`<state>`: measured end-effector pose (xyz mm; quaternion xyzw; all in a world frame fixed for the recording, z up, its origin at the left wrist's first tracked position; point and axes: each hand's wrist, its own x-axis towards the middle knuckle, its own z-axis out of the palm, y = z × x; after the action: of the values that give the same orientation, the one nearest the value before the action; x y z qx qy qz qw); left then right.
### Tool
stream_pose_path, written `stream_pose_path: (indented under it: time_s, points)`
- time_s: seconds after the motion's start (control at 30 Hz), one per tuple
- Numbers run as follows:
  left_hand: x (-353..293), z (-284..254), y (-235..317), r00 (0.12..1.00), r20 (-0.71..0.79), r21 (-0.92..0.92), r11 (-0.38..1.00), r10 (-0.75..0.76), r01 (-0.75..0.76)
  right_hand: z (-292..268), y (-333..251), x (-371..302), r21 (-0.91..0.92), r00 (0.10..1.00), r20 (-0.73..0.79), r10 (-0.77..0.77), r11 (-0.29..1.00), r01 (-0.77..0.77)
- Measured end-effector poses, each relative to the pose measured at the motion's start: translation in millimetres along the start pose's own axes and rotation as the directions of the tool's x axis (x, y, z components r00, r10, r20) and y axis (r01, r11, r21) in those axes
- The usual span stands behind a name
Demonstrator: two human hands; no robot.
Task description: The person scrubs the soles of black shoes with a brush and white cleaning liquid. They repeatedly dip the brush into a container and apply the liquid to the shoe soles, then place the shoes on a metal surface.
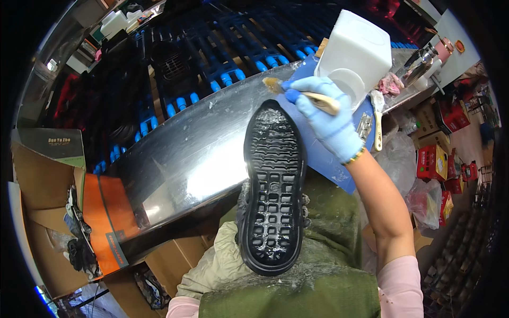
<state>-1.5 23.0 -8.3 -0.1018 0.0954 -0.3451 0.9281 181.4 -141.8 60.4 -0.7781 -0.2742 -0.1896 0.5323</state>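
Sole: black, tread up, narrow end pointing away over the edge of the worktop [159, 169], broad end above the green apron [334, 289]; call it black sole [274, 185].
Sheen: glossy wet-looking patches at the narrow end and in the lower squares; cannot tell what the liquid is.
Right hand [324, 108]: pale-blue glove, fingers closed round a brush [323, 104]; bristles [272, 84] just beyond the narrow end, apparently clear of the tread.
Left hand: mostly hidden behind the sole; grey clumps at both sides may be glove fingers; cannot tell how firm the grip is, or whether it grasps.
Supplies: white container [360, 45], mouth toward the wearer, beside the blue sheet [331, 167]; second brush [378, 124] near it.
Brush load: judged best kept light, excess wiped off before meeting rubber.
Stroke: lengthwise over the ridges, then short dabs into the square pockets, where liquid would likely pool.
Steadiness: support under the middle should stop the sole rocking.
Rim: smooth border probably wants a lighter touch; drips there would show.
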Motion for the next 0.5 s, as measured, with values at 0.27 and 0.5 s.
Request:
stream_pose_path:
  time_s: [0.27,0.5]
  points:
    - [-10.9,6.4,-6.9,1.0,-0.024,0.104,0.995,-0.009,0.012,-18.6,-118.3,-73.6,0.374,0.557,0.497,0.666,0.415,-0.83]
    - [-24.2,9.8,-16.9,0.999,-0.041,0.147,0.989,0.027,-0.021,-16.5,-149.9,-113.0,0.363,0.497,0.494,0.713,0.349,-0.864]
